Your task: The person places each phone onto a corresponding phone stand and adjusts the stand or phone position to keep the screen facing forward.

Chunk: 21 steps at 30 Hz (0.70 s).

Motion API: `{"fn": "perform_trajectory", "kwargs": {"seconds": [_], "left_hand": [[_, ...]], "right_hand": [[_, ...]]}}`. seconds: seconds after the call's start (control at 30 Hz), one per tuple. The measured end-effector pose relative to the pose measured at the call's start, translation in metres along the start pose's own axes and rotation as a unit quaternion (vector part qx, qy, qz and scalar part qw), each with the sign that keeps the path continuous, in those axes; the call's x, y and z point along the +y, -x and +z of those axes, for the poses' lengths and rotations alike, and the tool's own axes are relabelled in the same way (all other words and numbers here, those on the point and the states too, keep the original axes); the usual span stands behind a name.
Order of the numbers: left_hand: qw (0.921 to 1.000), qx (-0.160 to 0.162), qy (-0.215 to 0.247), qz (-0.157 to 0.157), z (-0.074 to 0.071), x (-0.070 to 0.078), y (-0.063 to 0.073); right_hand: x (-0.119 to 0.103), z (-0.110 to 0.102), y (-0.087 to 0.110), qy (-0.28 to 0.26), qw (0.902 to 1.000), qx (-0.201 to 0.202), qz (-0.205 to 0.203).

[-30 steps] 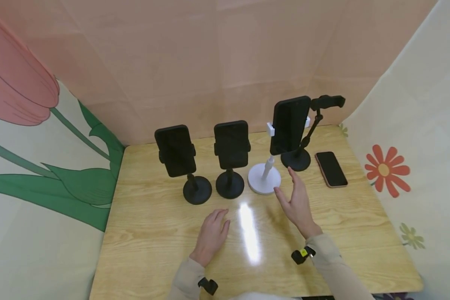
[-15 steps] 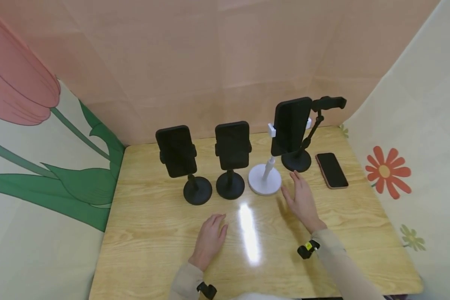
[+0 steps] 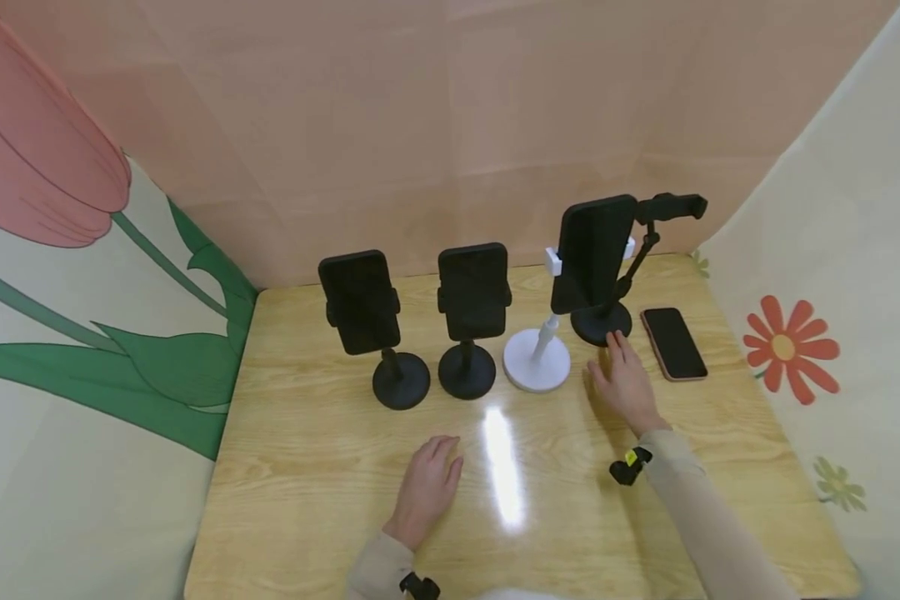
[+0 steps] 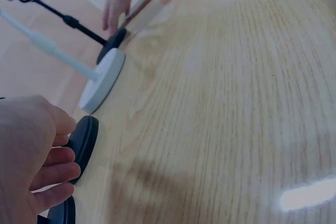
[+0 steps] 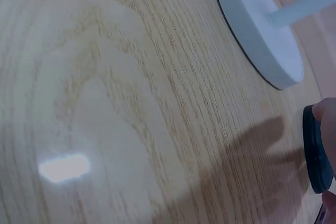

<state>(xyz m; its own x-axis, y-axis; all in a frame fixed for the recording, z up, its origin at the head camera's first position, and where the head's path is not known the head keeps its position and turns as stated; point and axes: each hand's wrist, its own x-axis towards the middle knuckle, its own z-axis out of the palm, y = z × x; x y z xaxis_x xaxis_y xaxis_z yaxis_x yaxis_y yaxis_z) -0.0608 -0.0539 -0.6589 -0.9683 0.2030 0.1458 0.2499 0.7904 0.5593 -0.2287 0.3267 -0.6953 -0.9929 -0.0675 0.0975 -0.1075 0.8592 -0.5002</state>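
My right hand reaches to the black phone stand at the back right, its fingertips right at the front edge of the round base. That stand's clamp holds no phone. In the right wrist view, parts of the hand overlap the black base. A phone with a pink edge lies flat just right of this hand. Over the table's front middle, my left hand holds nothing, its fingers loosely bent. The left wrist view shows those fingers overlapping a black base.
Left of the right hand stands a white phone stand with a black phone clamped upright. Two black stands farther left bear phones too. A pink cloth wall rises behind the wooden table.
My right hand has moved right and forward, from beside the white base to the black stand's base. The left hand stays nearly in place.
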Motion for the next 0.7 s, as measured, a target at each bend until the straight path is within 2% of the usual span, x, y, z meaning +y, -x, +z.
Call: {"fn": "perform_trajectory", "kwargs": {"seconds": [0.2,0.53,0.7], "left_hand": [[0.9999,0.004,0.000,0.010,0.004,0.001,0.003],[0.9997,0.013,0.003,0.021,0.009,0.003,0.004],[0.9997,0.006,-0.002,0.024,0.012,0.002,0.006]], "right_hand": [[0.003,-0.002,-0.006,0.009,0.9993,-0.036,-0.001],[0.002,-0.007,-0.018,0.019,0.9935,-0.109,0.027],[0.005,-0.007,-0.021,0.036,0.9894,-0.136,0.037]]}}
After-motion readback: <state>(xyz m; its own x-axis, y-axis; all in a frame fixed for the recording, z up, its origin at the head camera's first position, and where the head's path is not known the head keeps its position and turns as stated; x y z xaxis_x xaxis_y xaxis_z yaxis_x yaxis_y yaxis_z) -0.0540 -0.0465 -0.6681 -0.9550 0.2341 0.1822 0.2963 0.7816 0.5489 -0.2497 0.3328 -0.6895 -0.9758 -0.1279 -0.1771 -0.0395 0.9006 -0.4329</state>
